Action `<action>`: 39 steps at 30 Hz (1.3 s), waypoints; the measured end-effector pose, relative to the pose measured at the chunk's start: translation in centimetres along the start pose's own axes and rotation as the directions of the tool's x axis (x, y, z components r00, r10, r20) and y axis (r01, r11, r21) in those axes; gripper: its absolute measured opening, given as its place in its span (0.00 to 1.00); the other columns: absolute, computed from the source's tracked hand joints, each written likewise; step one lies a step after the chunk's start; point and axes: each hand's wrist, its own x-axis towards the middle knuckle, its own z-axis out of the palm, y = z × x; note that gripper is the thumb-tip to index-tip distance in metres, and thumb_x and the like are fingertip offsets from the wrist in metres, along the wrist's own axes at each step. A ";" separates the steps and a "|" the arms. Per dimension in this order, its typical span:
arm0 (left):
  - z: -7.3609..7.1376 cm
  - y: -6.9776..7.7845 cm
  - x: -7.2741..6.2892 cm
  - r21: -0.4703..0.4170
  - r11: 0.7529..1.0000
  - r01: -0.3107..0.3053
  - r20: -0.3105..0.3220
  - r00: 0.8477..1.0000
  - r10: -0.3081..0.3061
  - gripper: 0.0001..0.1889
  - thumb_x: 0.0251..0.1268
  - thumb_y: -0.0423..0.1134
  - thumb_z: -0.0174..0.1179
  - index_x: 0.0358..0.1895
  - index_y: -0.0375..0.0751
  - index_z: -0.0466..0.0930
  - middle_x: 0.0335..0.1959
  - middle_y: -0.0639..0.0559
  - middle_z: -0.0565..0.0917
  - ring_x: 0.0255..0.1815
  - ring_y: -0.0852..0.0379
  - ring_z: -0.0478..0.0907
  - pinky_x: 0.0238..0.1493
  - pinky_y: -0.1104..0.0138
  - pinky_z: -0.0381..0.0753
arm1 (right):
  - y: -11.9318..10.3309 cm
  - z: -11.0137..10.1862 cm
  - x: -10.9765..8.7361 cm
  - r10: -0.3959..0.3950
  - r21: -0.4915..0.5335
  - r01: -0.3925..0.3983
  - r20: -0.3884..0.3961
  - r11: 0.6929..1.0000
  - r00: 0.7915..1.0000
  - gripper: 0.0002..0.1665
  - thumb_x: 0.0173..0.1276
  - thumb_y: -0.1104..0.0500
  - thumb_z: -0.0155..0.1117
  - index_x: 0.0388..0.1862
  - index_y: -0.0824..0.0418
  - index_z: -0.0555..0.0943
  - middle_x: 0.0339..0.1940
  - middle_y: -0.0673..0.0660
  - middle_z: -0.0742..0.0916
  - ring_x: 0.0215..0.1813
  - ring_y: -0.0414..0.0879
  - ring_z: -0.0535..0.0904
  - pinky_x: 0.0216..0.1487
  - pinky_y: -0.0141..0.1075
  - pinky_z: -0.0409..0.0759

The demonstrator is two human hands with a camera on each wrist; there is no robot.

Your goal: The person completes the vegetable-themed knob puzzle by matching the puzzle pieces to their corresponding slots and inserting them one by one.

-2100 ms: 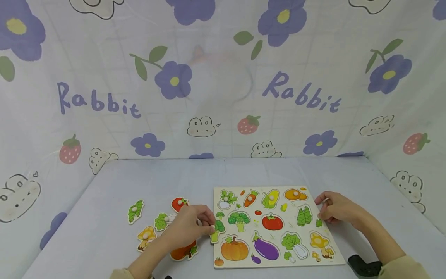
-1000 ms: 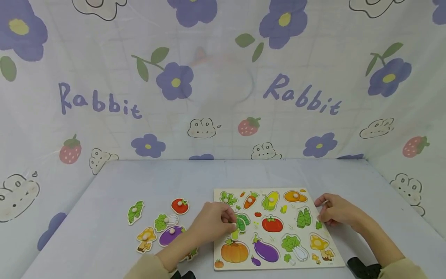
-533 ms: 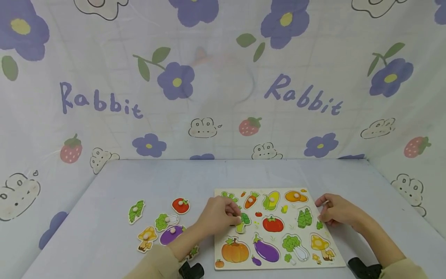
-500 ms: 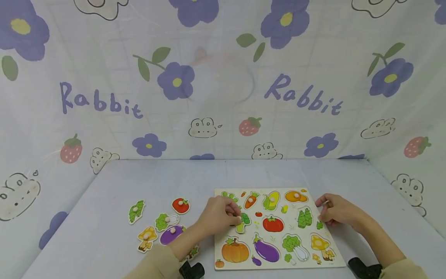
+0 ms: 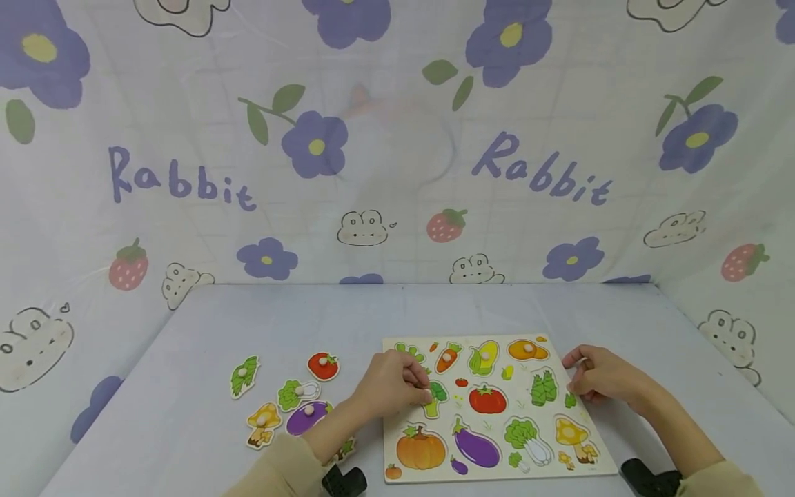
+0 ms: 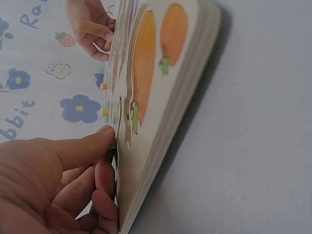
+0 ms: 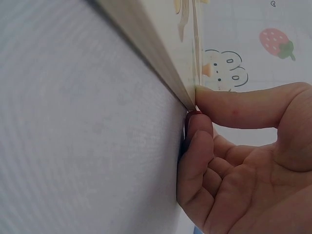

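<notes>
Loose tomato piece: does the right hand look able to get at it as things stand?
Probably not: the right hand grips the right edge of the puzzle board, and the board and left hand lie between it and the tomato piece, though nothing covers that piece.

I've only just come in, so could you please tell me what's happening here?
Someone is working on a vegetable puzzle board. The left hand pinches the broccoli piece on it; the right hand holds its right edge. The carrot piece sits in place; the tomato piece, eggplant piece and mushroom piece lie loose on the table.
</notes>
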 end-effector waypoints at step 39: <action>-14.8 -8.0 -5.6 0.039 0.983 0.177 -0.115 0.978 -0.171 0.08 0.61 0.35 0.69 0.43 0.41 0.85 0.38 0.54 0.85 0.37 0.51 0.77 0.36 0.61 0.78 | 0.2 0.0 0.3 -0.002 -0.021 0.002 0.007 1.000 1.000 0.24 0.57 0.68 0.67 0.51 0.73 0.69 0.27 0.57 0.76 0.27 0.48 0.72 0.28 0.36 0.73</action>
